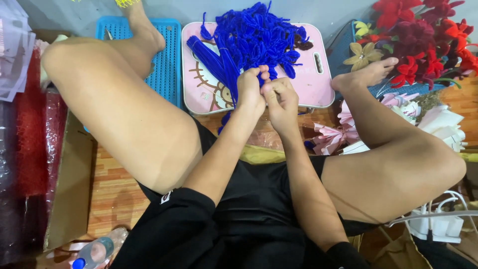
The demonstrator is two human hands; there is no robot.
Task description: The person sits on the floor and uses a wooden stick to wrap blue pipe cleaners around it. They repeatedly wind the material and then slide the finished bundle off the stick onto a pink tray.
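At the far left, shiny dark red wrapped rolls are lying beside a flat brown cardboard sheet, and a clear plastic bottle with a blue cap is resting near your left knee. Your left foot is sitting on a blue perforated stool. Next to it, a pink stool top with a cartoon cat picture is carrying a heap of blue fuzzy craft stems. Your left hand is pinching closed around a bundle of these stems, and your right hand is closing on the same strands, touching the left. They are likely light, soft and bendable, best gripped near the gathered end. At the right, red artificial flowers and pale pink paper wraps are lying.
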